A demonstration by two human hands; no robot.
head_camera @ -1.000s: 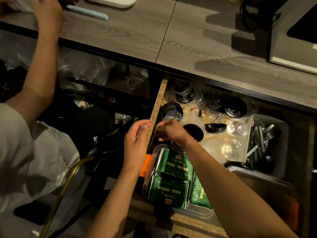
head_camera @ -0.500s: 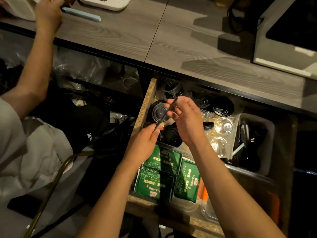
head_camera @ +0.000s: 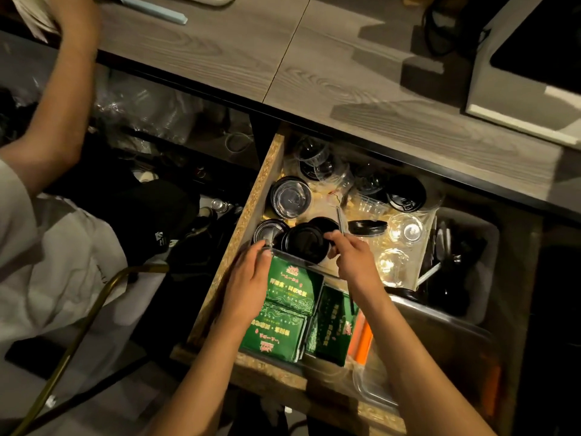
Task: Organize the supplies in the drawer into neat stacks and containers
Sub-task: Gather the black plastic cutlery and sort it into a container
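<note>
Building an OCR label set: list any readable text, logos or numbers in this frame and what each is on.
Nothing can be quoted with confidence.
Green packets in the clear container: rows of gold characters and a red emblem, too blurred to read.
Black cap left of the drawer: a small white logo, too small to make out.
Black lid at the back of the drawer: embossed marks, illegible.

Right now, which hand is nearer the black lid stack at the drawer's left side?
Right. The right hand has its fingertips on the black lid stack; the left hand sits just below-left of it, gripping the clear container's rim.
</note>
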